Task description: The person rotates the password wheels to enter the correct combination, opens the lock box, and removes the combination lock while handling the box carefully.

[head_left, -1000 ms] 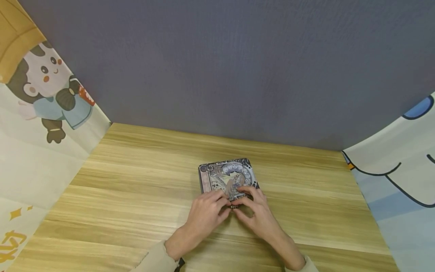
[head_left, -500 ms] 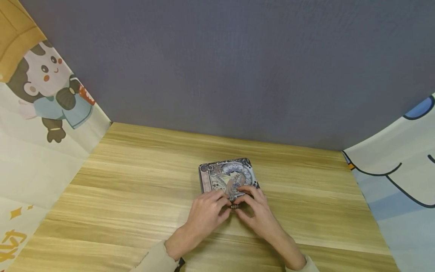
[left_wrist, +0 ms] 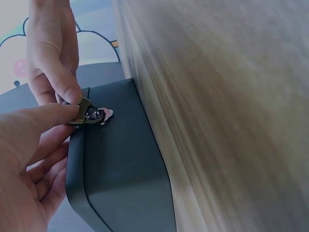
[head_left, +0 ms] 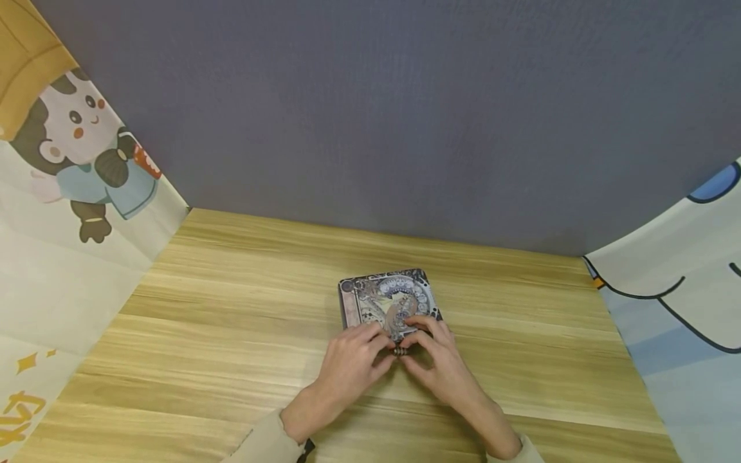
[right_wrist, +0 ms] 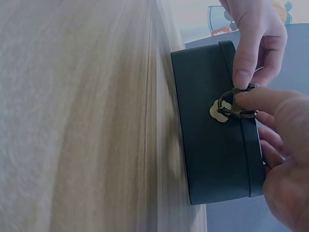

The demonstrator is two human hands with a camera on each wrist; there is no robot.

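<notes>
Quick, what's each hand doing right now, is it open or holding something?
Left hand: closed, pinching the metal lock on the dark box.
Right hand: closed, pinching the metal lock from the other side.

Dark box [right_wrist: 207,159], grey-patterned lid [head_left: 399,299], bronze lock [left_wrist: 85,107], yellow-brown striped tabletop [head_left: 243,315]

Table [head_left: 231,321]: light wood finish, yellow-brown streaks running roughly 9 to 3 o'clock; surface runs out of the head view at 6 o'clock. Directly on it: one box [head_left: 388,292], sitting flat, towards 12 to 1 o'clock from middle of visible tabletop. Top printed in gear-like pattern, sides dark, plain. Box skewed slightly against table's far edge, its far side turned towards about half past 11.
</notes>
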